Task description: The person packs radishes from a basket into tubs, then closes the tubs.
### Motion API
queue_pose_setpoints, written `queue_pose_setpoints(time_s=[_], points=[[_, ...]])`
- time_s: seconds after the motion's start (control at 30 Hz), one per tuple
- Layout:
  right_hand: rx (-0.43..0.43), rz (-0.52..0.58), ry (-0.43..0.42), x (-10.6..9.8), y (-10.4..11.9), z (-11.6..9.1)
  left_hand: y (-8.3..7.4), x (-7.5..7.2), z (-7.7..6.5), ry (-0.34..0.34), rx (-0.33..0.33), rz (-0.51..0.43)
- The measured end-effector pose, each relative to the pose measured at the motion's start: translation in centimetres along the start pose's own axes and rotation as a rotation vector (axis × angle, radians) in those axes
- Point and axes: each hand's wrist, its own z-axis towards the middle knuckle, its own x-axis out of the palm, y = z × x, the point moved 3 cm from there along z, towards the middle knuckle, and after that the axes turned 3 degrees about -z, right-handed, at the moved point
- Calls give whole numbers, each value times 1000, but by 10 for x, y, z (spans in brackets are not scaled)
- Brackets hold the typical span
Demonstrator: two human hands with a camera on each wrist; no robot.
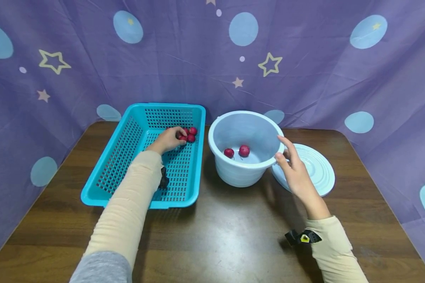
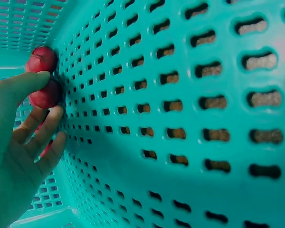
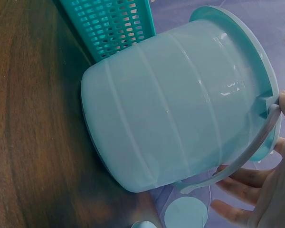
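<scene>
My left hand (image 1: 169,139) reaches into the turquoise basket (image 1: 194,192), at its far right part. Thumb and fingers pinch a round red radish (image 2: 46,95) beside the perforated wall. Another radish (image 2: 41,58) lies right against it, and several more (image 1: 191,138) are clustered around the fingertips. My right hand (image 1: 295,171) holds the rim of a pale blue bucket (image 1: 237,177) on its right side. In the right wrist view the thumb is at the handle joint (image 3: 272,108), with the other fingers spread around the handle. Two radishes (image 1: 244,151) lie on the bucket's floor.
A round pale blue lid (image 1: 320,169) lies on the wooden table (image 1: 226,236) to the right of the bucket, partly behind my right hand. Just behind the table hangs a purple curtain (image 1: 184,67). Basket and bucket stand side by side with a narrow gap.
</scene>
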Motion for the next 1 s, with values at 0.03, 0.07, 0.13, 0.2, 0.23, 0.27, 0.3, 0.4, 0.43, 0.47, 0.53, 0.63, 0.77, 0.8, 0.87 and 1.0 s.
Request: queue_pose_setpoints(time_s=[0.03, 0.07, 0.13, 0.2, 0.23, 0.27, 0.3, 0.4, 0.43, 0.47, 0.53, 0.63, 0.77, 0.8, 0.87, 1.0], points=[[1, 1, 1, 0, 0, 0, 0, 0, -1, 5, -1, 2], [2, 2, 1, 0, 0, -1, -1, 0, -1, 8, -2, -3], [1, 4, 1, 0, -1, -1, -3, -1, -3, 18, -3, -25], [-1, 4, -1, 0, -1, -1, -5, -3, -5, 30, -1, -55], [-3, 3, -2, 0, -1, -1, -7, -4, -6, 36, 3, -70], [-4, 3, -3, 0, -1, -1, -9, -5, -6, 40, 10, -83], [-6, 1, -3, 0, -1, -1, -10, -6, -7, 45, 14, -93], [-9, -1, -5, 0, -1, 0, -16, -10, -9, 48, 44, -95], [-9, -2, -4, 0, -1, 0, -17, -11, -10, 50, 56, -93], [-9, -3, -5, 0, -1, 0, -19, -13, -10, 53, 66, -98], [-10, -5, -6, 0, -1, 0, -22, -15, -11, 61, 85, -104], [-10, -7, -5, -1, -1, 0, -26, -20, -13, 76, 107, -105], [-10, -3, -4, -1, -1, 1, -31, -27, -15, 88, 131, -82], [-10, -2, -4, -1, -1, 1, -33, -29, -16, 93, 141, -77], [-9, 0, -4, -1, -1, 1, -36, -33, -17, 98, 155, -57], [-9, 6, -3, 0, -1, 0, -45, -40, -22, 100, 179, -30]])
